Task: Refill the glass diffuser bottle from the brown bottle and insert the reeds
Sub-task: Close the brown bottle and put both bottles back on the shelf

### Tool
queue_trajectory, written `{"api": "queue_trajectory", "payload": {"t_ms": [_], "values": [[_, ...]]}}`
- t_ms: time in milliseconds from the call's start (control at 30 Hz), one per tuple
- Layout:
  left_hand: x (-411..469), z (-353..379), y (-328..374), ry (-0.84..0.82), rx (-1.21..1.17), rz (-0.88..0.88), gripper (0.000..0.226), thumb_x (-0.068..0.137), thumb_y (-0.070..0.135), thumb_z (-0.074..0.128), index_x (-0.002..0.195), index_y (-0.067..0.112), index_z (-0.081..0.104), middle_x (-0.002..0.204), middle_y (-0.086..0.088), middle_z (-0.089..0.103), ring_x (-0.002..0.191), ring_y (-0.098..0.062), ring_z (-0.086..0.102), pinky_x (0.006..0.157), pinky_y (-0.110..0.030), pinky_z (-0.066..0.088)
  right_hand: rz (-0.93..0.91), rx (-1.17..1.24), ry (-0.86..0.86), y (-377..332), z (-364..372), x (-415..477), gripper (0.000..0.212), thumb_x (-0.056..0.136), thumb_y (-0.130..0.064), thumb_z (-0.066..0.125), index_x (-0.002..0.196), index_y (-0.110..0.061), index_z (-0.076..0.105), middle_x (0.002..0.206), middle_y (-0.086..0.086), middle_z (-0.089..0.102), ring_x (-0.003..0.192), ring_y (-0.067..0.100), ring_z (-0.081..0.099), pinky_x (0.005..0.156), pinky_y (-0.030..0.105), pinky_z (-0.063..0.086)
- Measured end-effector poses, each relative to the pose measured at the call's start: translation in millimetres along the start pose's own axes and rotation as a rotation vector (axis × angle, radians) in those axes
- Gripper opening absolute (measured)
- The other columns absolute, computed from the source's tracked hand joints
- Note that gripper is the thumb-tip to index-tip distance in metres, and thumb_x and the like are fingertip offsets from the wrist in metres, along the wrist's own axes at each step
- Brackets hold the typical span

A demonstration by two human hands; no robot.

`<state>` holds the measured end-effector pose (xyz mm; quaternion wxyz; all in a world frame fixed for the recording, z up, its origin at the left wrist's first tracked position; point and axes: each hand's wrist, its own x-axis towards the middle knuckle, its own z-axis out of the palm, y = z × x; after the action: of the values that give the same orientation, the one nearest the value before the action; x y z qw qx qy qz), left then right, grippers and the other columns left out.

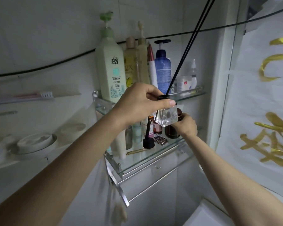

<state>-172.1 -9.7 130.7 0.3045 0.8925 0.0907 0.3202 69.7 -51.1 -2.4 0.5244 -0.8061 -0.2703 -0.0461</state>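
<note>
My left hand [140, 101] grips the black neck of the clear square glass diffuser bottle [167, 117] and holds it in the air in front of the shelves. Two black reeds [189, 46] stand in its neck and slant up to the top edge of the view. Behind the diffuser, my right hand [185, 125] curls round the brown bottle [171, 132], which stands on the lower glass shelf [153, 154]. Most of the brown bottle is hidden by the diffuser and my fingers.
The upper glass shelf [186, 93] carries tall shampoo and lotion bottles [111, 69]. Small bottles, a black cap [148, 142] and a wrapped packet share the lower shelf. A soap dish [38, 142] sits at left. A black cable [55, 62] crosses the tiled wall.
</note>
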Motion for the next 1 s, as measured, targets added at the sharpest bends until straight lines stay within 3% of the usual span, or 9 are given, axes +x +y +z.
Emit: {"api": "queue_trajectory", "payload": {"t_ms": [200, 433, 500, 567, 633, 700, 767, 867, 1000], "values": [[7, -7, 2, 0.029, -0.005, 0.004, 0.028, 0.082, 0.05, 0.086, 0.095, 0.026, 0.081, 0.089, 0.007, 0.08, 0.087, -0.005, 0.075, 0.084, -0.026, 0.057, 0.05, -0.047, -0.035, 7, 10, 17, 0.07, 0.065, -0.073, 0.081, 0.112, -0.022, 0.071, 0.103, 0.003, 0.077, 0.099, 0.028, 0.072, 0.082, 0.04, 0.059], [15, -31, 10, 0.058, 0.015, 0.002, 0.027, 0.083, 0.048, 0.086, 0.095, 0.024, 0.082, 0.089, 0.007, 0.081, 0.088, -0.005, 0.076, 0.085, -0.024, 0.057, 0.046, -0.14, -0.087, 17, 17, 32, 0.106, 0.042, -0.099, 0.066, 0.109, -0.017, 0.065, 0.098, 0.003, 0.073, 0.091, 0.027, 0.072, 0.075, 0.046, 0.062], [18, -39, 10, 0.06, 0.027, -0.008, 0.023, 0.082, 0.047, 0.087, 0.09, 0.027, 0.081, 0.087, 0.007, 0.081, 0.083, -0.003, 0.075, 0.08, -0.023, 0.055, 0.004, -0.123, 0.04, 7, 6, 15, 0.095, 0.065, -0.079, 0.076, 0.128, -0.011, 0.06, 0.117, 0.01, 0.068, 0.105, 0.031, 0.068, 0.082, 0.047, 0.06], [21, -49, 10, 0.077, 0.042, -0.019, 0.022, 0.082, 0.047, 0.087, 0.089, 0.027, 0.081, 0.087, 0.007, 0.082, 0.082, -0.003, 0.074, 0.079, -0.023, 0.054, -0.12, -0.087, 0.277, -2, -9, -6, 0.065, 0.086, -0.05, 0.074, 0.134, -0.01, 0.057, 0.126, 0.01, 0.063, 0.115, 0.03, 0.062, 0.088, 0.043, 0.054], [25, -59, 10, 0.106, 0.074, -0.034, 0.029, 0.082, 0.047, 0.087, 0.094, 0.021, 0.082, 0.09, 0.003, 0.081, 0.086, -0.01, 0.075, 0.08, -0.027, 0.053, -0.271, -0.02, 0.474, -9, -25, -19, 0.043, 0.092, -0.03, 0.068, 0.129, -0.01, 0.059, 0.121, 0.009, 0.062, 0.111, 0.027, 0.06, 0.085, 0.034, 0.047], [30, -69, 10, 0.124, 0.104, -0.049, 0.037, 0.081, 0.05, 0.087, 0.098, 0.017, 0.083, 0.093, -0.002, 0.08, 0.087, -0.015, 0.073, 0.08, -0.03, 0.053, -0.353, 0.075, 0.545, -26, -40, -26, 0.034, 0.093, -0.021, 0.065, 0.125, -0.009, 0.06, 0.115, 0.006, 0.064, 0.102, 0.022, 0.061, 0.081, 0.022, 0.04], [37, -77, 6, 0.135, 0.129, -0.066, 0.043, 0.079, 0.052, 0.088, 0.1, 0.014, 0.083, 0.096, -0.009, 0.079, 0.083, -0.014, 0.069, 0.078, -0.031, 0.052, -0.401, 0.168, 0.522, -49, -51, -31, 0.026, 0.094, -0.021, 0.064, 0.119, -0.012, 0.062, 0.105, -0.002, 0.066, 0.09, 0.016, 0.062, 0.076, 0.017, 0.043], [43, -86, -3, 0.157, 0.163, -0.098, 0.045, 0.077, 0.052, 0.09, 0.102, 0.015, 0.083, 0.1, -0.01, 0.08, 0.087, -0.017, 0.073, 0.084, -0.035, 0.058, -0.489, 0.267, 0.373, -92, -60, -38, 0.015, 0.097, -0.027, 0.064, 0.109, -0.018, 0.068, 0.095, -0.011, 0.07, 0.083, 0.009, 0.066, 0.079, 0.03, 0.054], [46, -87, -19, 0.195, 0.22, -0.138, 0.043, 0.075, 0.055, 0.09, 0.097, 0.019, 0.083, 0.089, -0.002, 0.08, 0.091, -0.021, 0.076, 0.094, -0.045, 0.062, -0.597, 0.291, 0.087, -138, -57, -45, 0.019, 0.101, -0.031, 0.064, 0.105, -0.014, 0.071, 0.094, -0.002, 0.075, 0.087, 0.016, 0.071, 0.079, 0.032, 0.058]]}}
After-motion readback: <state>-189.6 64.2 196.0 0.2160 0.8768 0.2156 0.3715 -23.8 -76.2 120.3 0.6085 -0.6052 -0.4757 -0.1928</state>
